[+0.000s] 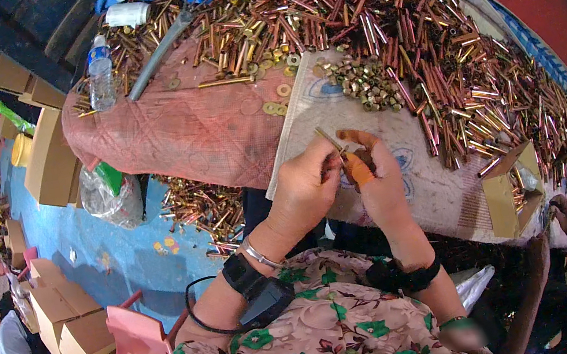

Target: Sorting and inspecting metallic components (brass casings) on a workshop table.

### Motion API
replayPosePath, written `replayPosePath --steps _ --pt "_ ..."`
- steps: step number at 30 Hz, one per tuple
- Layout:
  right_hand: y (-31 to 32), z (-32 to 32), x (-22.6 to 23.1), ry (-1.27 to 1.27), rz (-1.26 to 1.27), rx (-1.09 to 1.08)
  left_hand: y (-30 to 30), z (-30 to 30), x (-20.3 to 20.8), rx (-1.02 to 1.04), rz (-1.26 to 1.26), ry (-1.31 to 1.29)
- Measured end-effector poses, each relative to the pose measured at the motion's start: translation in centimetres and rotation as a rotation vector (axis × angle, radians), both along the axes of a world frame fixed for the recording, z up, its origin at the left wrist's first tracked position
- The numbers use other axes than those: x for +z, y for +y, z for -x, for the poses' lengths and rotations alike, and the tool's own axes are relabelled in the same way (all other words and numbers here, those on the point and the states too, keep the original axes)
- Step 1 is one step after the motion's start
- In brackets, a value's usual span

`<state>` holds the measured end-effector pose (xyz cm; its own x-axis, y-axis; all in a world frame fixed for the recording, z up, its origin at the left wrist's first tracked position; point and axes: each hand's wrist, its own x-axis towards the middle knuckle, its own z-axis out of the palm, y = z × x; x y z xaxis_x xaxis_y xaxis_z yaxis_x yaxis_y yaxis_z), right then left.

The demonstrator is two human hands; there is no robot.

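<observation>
A thin gold-coloured metal bolt [327,138] slants up between my two hands, over the pale cloth in front of me. My left hand [306,187] is closed, its fingertips pinching against the bolt's side. Curled around the lower end of the bolt is my right hand [382,180], with orange covering on a finger; whatever else it may hold is hidden. Just beyond my hands lies a heap of small brass-coloured nuts [366,82]. Flat washers [275,108] are scattered to the left of it, and one long bolt [227,81] lies alone on the red cloth.
A big heap of metal bolts [418,44] covers the far and right parts of the table. A plastic bottle [101,76] and a grey tube [160,54] are at the left. An open carton [512,192] stands right, beside another person's hands [562,214]. Boxes [63,308] and a pink chair [137,337] stand left.
</observation>
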<state>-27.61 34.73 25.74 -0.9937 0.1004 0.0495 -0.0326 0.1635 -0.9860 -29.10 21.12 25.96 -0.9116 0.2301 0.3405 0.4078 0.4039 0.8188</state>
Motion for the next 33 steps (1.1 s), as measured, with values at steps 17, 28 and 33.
replayPosePath --steps 17,28,33 --pt "0.6 -3.1 1.7 0.029 -0.144 0.145 -2.0 2.0 -0.4 -0.076 -1.524 -0.872" --pt "-0.6 -3.2 0.5 0.414 -0.635 0.05 -0.8 1.1 -0.9 -0.006 -1.407 -0.91" --pt "-1.1 -2.0 -0.3 0.562 -0.666 -0.101 0.9 -0.1 -0.5 -0.067 -1.319 -0.997"
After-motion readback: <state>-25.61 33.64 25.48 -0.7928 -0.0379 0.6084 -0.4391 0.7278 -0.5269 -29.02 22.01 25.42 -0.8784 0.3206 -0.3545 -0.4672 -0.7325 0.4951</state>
